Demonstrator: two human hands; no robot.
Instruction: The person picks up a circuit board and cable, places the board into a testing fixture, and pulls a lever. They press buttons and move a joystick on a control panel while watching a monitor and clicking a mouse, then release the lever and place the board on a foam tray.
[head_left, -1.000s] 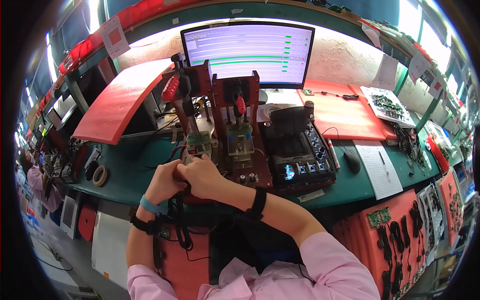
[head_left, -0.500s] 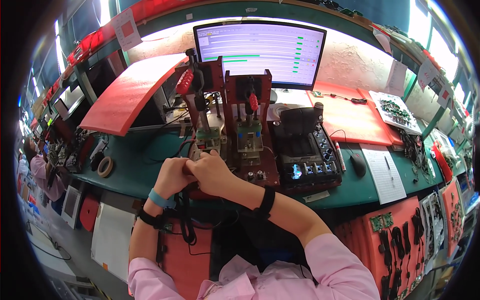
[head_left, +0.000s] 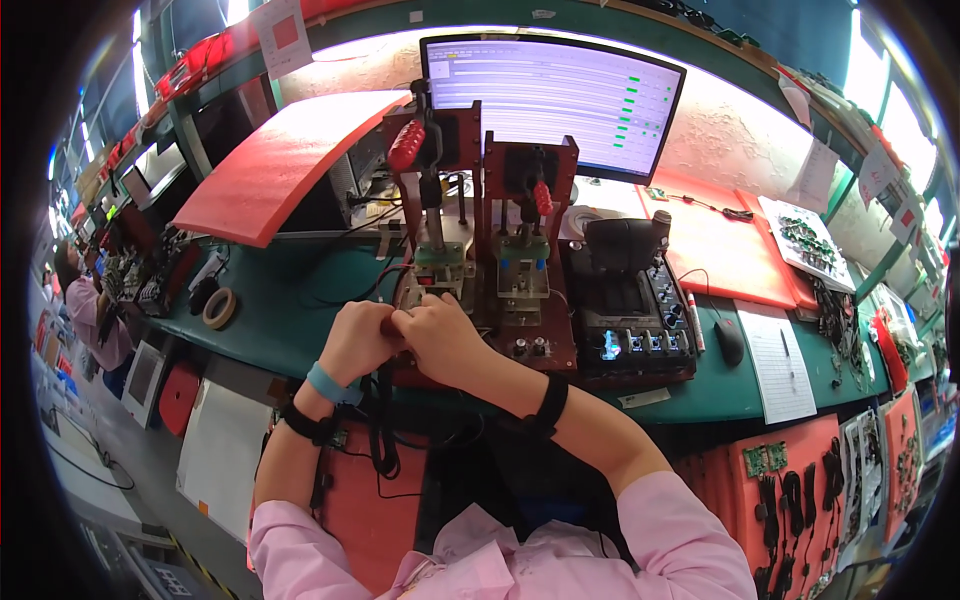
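Note:
My left hand (head_left: 358, 342) and my right hand (head_left: 440, 340) meet at the front of the left clamp fixture (head_left: 440, 270). Both have curled fingers pressed together at the tips. Whatever is pinched there is hidden by the fingers. A black cable (head_left: 382, 420) hangs in loops just under my hands, over the bench edge; whether its upper end is in my fingers does not show. The left fixture has a red-handled toggle clamp (head_left: 408, 145) over a green circuit board (head_left: 440, 257). Beside it stands a second clamp fixture (head_left: 525, 270) with a smaller red handle.
Behind the fixtures is a monitor (head_left: 550, 105). To the right sit a black control box (head_left: 630, 300), a mouse (head_left: 729, 342) and a paper sheet with a pen (head_left: 775, 370). A tape roll (head_left: 219, 308) lies left. A person (head_left: 95, 320) works at far left.
My head view has shifted, so the bench sits further right. Relative to the fixture, both joined hands are slightly further left. On the monitor, the long green bars have gone and red marks turned green.

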